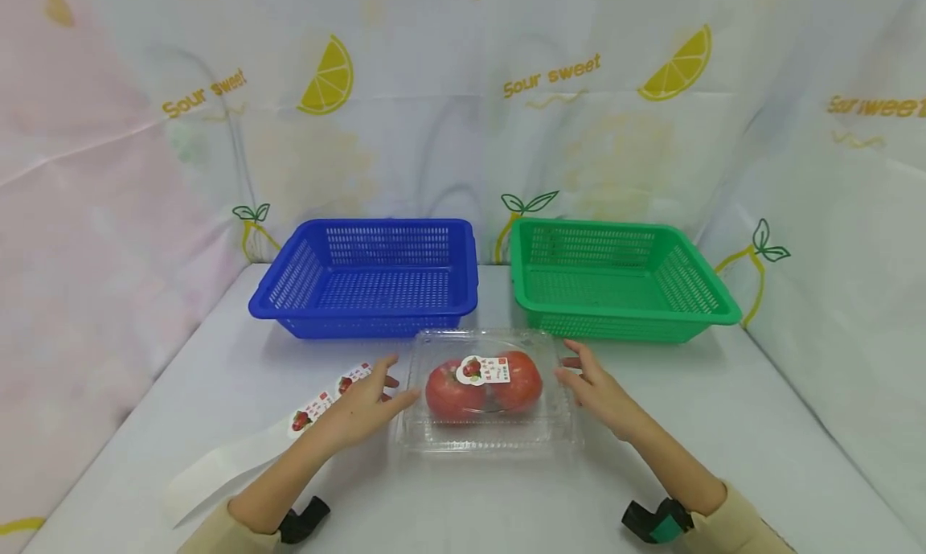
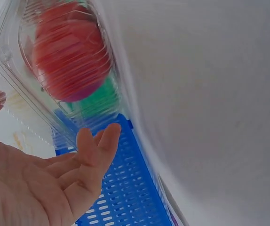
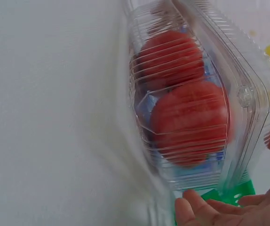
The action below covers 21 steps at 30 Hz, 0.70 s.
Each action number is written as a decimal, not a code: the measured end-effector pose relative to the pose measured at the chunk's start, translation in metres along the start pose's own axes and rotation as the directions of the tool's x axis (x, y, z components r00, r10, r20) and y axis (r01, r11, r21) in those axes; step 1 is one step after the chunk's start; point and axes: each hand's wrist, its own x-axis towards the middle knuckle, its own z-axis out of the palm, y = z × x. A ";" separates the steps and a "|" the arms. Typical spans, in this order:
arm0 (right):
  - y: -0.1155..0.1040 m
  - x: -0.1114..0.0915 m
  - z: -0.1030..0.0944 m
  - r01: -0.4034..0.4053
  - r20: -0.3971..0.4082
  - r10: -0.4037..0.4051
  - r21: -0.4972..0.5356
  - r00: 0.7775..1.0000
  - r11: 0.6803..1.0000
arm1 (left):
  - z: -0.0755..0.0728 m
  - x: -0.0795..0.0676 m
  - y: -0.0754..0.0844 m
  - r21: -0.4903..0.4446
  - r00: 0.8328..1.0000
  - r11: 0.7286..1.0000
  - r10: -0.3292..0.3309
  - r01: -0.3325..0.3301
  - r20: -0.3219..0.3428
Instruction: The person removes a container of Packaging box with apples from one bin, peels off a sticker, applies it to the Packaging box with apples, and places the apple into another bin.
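Observation:
A clear plastic clamshell box [image 1: 492, 437] lies closed at the middle of the table, with two red tomatoes [image 1: 453, 397] inside. On its lid is a white sticker [image 1: 495, 370] with a red fruit picture. My left hand [image 1: 365, 408] is at the box's left side, fingers loosely spread and thumb tip right by the edge. At the right side, my right hand [image 1: 600, 391] has its fingers relaxed, close to the rim. Both wrist views show ribbed box walls beside bent, loose fingertips, with neither hand wrapped round the box.
A blue plastic basket [image 1: 376, 322] stands behind the box to the left, and a green basket [image 1: 622, 324] behind it to the right. A backing strip [image 1: 231, 461] with several fruit stickers lies partly under the left forearm. Printed cloth [image 1: 434, 160] hangs around the white table.

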 end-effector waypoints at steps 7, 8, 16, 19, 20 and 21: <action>0.001 0.002 0.004 -0.120 0.043 0.115 0.145 0.992 0.982 | 0.004 0.001 -0.001 -0.015 0.996 1.000 -0.020 0.022 0.088; 0.002 0.002 0.005 -0.129 0.040 0.125 0.147 0.991 0.981 | 0.005 0.002 -0.002 -0.025 0.995 1.000 -0.015 0.017 0.097; 0.014 0.001 0.007 -0.087 0.057 0.081 0.119 0.995 0.989 | 0.004 0.002 -0.005 -0.239 0.970 0.970 0.017 0.043 0.243; 0.013 0.001 0.008 -0.115 0.046 0.110 0.121 0.993 0.986 | 0.003 0.002 -0.006 -0.262 0.966 0.963 0.000 0.071 0.260; 0.011 0.001 0.008 -0.128 0.045 0.123 0.126 0.991 0.984 | 0.002 0.002 -0.005 -0.265 0.965 0.961 -0.005 0.077 0.263; 0.010 0.001 0.008 -0.141 0.044 0.136 0.129 0.990 0.982 | 0.002 0.002 -0.005 -0.267 0.965 0.960 -0.008 0.081 0.263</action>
